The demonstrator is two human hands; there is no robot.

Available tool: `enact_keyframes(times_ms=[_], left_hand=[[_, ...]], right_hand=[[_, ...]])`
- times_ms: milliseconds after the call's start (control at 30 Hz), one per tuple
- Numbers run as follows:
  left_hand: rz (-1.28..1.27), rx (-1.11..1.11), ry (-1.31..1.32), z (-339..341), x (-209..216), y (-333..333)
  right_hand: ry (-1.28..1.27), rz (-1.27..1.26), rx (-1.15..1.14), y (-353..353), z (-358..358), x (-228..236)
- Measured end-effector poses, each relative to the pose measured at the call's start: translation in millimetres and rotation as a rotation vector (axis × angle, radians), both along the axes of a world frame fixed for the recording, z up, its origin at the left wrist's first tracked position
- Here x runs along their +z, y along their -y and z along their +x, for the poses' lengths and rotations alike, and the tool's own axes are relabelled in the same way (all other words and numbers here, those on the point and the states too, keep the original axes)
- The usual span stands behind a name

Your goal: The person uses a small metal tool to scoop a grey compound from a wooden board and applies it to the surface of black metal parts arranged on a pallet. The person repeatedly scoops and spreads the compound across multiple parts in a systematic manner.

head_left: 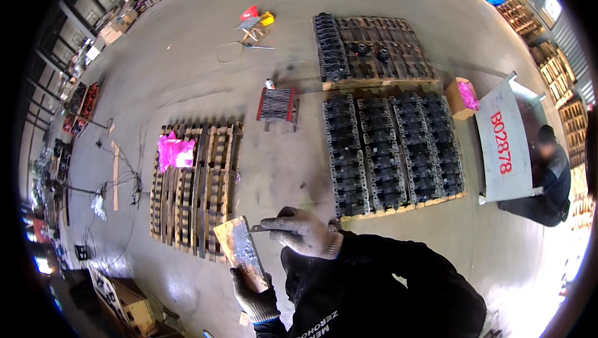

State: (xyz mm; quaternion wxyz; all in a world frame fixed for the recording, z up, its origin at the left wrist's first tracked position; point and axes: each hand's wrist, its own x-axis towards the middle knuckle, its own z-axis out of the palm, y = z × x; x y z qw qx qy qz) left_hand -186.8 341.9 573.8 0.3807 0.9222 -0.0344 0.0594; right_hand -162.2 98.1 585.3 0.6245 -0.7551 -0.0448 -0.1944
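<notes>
My gloved left hand is wrapped round the lower end of a rectangular slab, holding it up at a tilt. The slab's face is rusty tan on one side and shiny grey on the other. In my gloved right hand, closed fingers grip a thin, flat, dark metal strip like a scraper blade. Its tip reaches the slab's right edge; whether it touches cannot be told. Both gloves are grey knit, and my sleeves are black.
Left of me lies a slatted pallet with a pink bag. Ahead right, pallets carry rows of black metal castings. A small red-edged stand is ahead. Far right, a person crouches beside a grey metal panel. Cables trail leftward.
</notes>
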Motion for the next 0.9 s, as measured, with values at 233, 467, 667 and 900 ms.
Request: enact_keyframes(times_ms=[233,467,667,900], left_hand=[[-0.383,-0.190,-0.206,115.3,-8.9,5.2],[-1.201,-0.252,-0.974,235.3,15.9,2.3],[-1.254,-0.451,-1.076,298.0,54.5,37.8],[-0.378,-0.830,-0.459,331.9,9.1,56.1]], right_hand=[[-0.100,-0.110,-0.189,6.5,37.1,-9.4],[-0.091,-0.041,-0.545,-19.5,90.6,44.0],[-0.100,-0.143,-0.774,-38.2,125.8,37.5],[-0.103,-0.284,-0.791,-27.4,150.6,38.9]])
